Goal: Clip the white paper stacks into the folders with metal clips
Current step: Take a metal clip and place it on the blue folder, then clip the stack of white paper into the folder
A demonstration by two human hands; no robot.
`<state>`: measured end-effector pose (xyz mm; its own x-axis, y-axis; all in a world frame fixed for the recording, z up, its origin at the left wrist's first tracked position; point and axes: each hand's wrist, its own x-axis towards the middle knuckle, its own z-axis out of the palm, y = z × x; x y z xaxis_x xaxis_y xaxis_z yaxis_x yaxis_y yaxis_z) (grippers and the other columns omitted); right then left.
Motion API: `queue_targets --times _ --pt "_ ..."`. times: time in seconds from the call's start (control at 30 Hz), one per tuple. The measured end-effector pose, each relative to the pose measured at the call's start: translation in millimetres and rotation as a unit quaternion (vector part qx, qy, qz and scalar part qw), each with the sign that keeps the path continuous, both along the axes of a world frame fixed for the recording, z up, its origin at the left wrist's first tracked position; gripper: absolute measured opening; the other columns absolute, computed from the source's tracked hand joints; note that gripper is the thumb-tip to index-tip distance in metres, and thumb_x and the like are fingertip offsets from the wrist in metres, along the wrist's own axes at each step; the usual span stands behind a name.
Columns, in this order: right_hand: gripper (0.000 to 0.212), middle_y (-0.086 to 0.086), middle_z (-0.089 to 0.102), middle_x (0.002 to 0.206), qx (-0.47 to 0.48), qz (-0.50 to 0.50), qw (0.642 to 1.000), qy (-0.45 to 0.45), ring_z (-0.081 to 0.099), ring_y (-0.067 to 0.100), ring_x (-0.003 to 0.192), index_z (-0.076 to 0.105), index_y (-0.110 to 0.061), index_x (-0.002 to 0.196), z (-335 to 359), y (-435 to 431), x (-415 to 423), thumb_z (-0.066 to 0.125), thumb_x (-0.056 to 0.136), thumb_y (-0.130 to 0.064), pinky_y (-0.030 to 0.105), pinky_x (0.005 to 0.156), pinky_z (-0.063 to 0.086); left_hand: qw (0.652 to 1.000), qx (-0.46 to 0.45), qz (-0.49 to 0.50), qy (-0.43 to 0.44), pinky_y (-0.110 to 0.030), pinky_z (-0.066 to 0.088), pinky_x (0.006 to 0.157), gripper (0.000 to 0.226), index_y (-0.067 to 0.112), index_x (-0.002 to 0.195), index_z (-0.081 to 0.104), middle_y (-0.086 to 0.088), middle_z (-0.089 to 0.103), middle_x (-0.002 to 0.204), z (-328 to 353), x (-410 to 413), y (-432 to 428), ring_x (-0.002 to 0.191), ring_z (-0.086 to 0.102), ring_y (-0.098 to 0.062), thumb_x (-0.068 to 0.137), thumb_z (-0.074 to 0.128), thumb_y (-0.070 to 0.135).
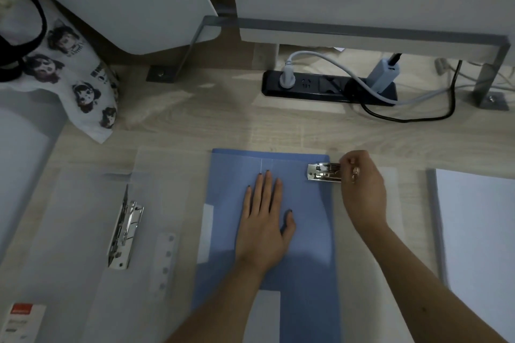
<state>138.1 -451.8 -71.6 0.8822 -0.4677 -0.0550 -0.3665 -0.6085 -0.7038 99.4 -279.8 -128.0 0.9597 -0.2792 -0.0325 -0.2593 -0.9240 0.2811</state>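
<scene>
Nearest the camera, two bare forearms reach up from the lower edge over a blue folder [306,231] that lies flat in the middle of the counter [195,114]. At the lower left corner sits a small card with a red label [25,317]. The left hand [263,220] rests palm down on the blue folder, released, its fingers straight and close together. Left of it a clear folder [72,217] lies spread open, and its own metal clamp [125,234] stands raised along the spine. On the right, apart from the blue folder, lies a stack of white paper [479,231]. The right hand [362,192] is at the blue folder's far right corner, its fingers curled round the right end of the metal clip [323,172] fixed there, grasping it. Farther back on the left a white cloth bag [80,78] printed with cartoon faces slumps on the counter. At the far edge a black power strip [328,90] lies under a grey metal frame, with plugs and cables running from it.
</scene>
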Motion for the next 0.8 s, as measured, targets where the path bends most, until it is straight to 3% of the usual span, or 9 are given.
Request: queue_targets --times 0.07,0.13,0.23,0.3,0.4,0.53,0.7,0.8 --pt "0.011 0.007 0.063 0.100 0.033 -0.061 0.997 -0.021 0.054 0.017 0.089 0.056 -0.011 0.097 -2 -14 -1 0.047 0.093 -0.016 0.027 0.071 0.035 1.000 -0.001 0.001 0.001 -0.040 0.012 0.114 0.063 0.008 0.145 0.024 -0.011 0.022 0.154 0 0 0 0.144 0.010 -0.020 0.090 0.033 0.038" --pt "0.011 0.011 0.062 0.103 0.017 -0.087 0.996 -0.026 0.055 0.023 0.094 0.058 -0.009 0.097 -9 -29 -4 0.050 0.090 -0.012 0.028 0.074 0.036 1.000 -0.002 0.001 0.002 -0.040 0.012 0.115 0.063 0.008 0.145 0.026 -0.011 0.023 0.154 1 0 0 0.144 0.010 -0.019 0.089 0.034 0.036" --pt "0.012 0.018 0.059 0.102 -0.004 -0.092 0.996 -0.004 0.056 0.036 0.093 0.062 -0.010 0.093 -21 -47 -10 0.055 0.085 -0.014 0.041 0.081 0.045 1.000 0.005 0.004 0.001 -0.039 0.011 0.115 0.063 0.009 0.145 0.026 -0.010 0.023 0.154 1 1 0 0.144 0.011 -0.019 0.088 0.035 0.036" --pt "0.011 0.019 0.057 0.102 0.011 -0.080 0.997 -0.003 0.058 0.036 0.090 0.064 -0.013 0.091 -21 -52 -12 0.057 0.083 -0.015 0.046 0.083 0.047 1.000 0.009 0.001 0.000 -0.039 0.010 0.115 0.063 0.009 0.145 0.024 -0.010 0.023 0.155 0 1 0 0.144 0.009 -0.018 0.089 0.034 0.036" --pt "0.015 0.017 0.055 0.106 0.036 -0.054 0.998 0.003 0.059 0.030 0.089 0.066 -0.013 0.097 -17 -59 -14 0.056 0.086 -0.009 0.035 0.081 0.045 1.000 0.003 0.001 0.001 -0.038 0.009 0.115 0.062 0.009 0.145 0.022 -0.010 0.022 0.155 -1 1 0 0.144 0.008 -0.018 0.090 0.033 0.034" --pt "0.029 0.002 0.050 0.112 0.075 -0.047 0.996 -0.006 0.051 0.014 0.097 0.058 -0.014 0.117 1 -68 -39 0.046 0.092 -0.006 0.025 0.085 0.037 1.000 -0.006 -0.002 0.006 -0.036 0.005 0.117 0.061 0.009 0.146 0.022 -0.008 0.019 0.155 0 1 0 0.144 0.008 -0.017 0.090 0.031 0.034" --pt "0.029 -0.002 0.050 0.113 0.045 -0.066 0.996 0.031 0.047 0.013 0.103 0.061 -0.015 0.109 24 -103 -112 0.044 0.090 -0.003 0.027 0.085 0.034 1.000 0.023 0.004 0.016 -0.032 -0.001 0.117 0.062 0.003 0.143 0.026 -0.013 0.026 0.153 1 4 -1 0.141 0.011 -0.020 0.089 0.027 0.033" --pt "0.029 0.001 0.053 0.119 0.032 -0.077 0.995 0.063 0.049 0.016 0.107 0.060 -0.016 0.111 30 -125 -150 0.045 0.091 -0.002 0.029 0.090 0.038 0.995 -0.060 0.071 0.031 -0.032 0.006 0.119 0.066 0.001 0.141 0.031 -0.015 0.023 0.154 17 -4 -15 0.143 0.015 -0.025 0.085 0.026 0.036"
